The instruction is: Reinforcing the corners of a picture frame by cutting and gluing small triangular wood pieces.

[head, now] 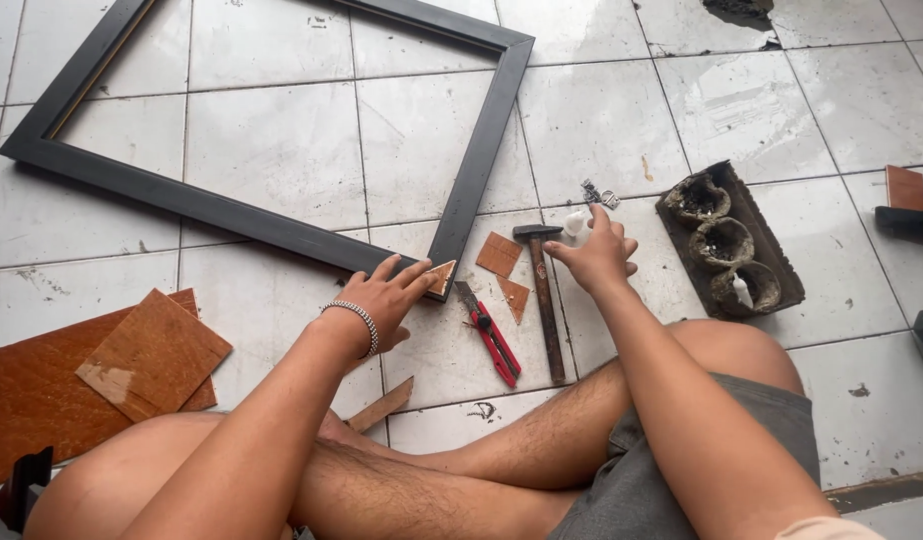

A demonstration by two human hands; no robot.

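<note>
A large black picture frame (476, 165) lies flat on the white tiled floor. My left hand (381, 300) rests on its near corner, fingers spread, pressing a small triangular wooden piece (442, 277) against it. My right hand (593, 255) reaches forward just right of a hammer (546, 300), fingers pinching something small and white (575, 222); what it is I cannot tell. A red utility knife (491, 335) lies between my hands. Two small brown wooden pieces (501, 260) lie beside the frame corner.
A dark mould-like tray (771, 265) with three round hollows sits to the right. Small metal hangers (601, 195) lie beyond my right hand. Brown plywood sheets (101, 370) lie at the left, a wooden sliver (381, 405) by my crossed legs.
</note>
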